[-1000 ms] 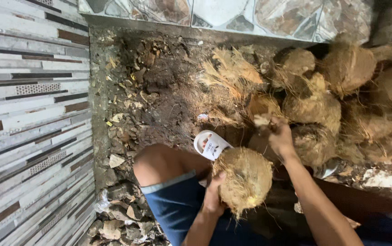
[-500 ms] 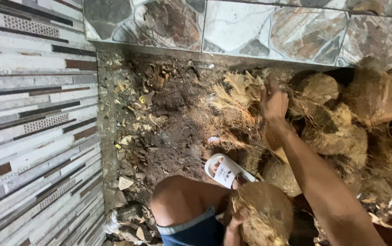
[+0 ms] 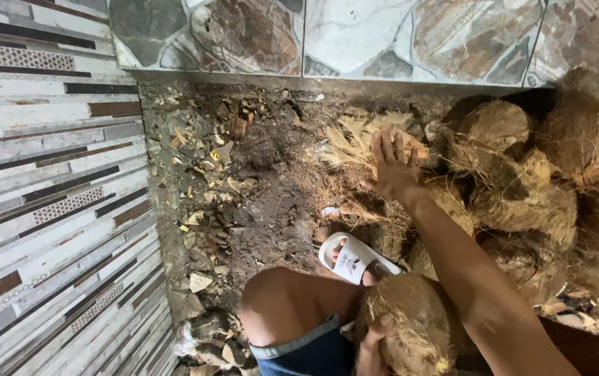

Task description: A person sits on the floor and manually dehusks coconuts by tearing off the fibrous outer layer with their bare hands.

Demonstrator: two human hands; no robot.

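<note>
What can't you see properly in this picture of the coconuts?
All in the head view:
- Left hand: only the thumb and knuckles show; the bottom edge cuts off the rest, and the held coconut hides the fingers.
- Foot in the white sandal: mostly hidden behind the knee and that coconut.
- Right hand: its palm faces down on the husk fibres, so what it touches underneath is hidden.
- Coconut pile: cut off at the right edge.

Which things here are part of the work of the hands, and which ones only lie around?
In hand:
- left hand holding husked coconut
- right hand on loose husk fibre
- coconut pile

Lying about:
- white sandal
- husk chips
- tiled wall
</note>
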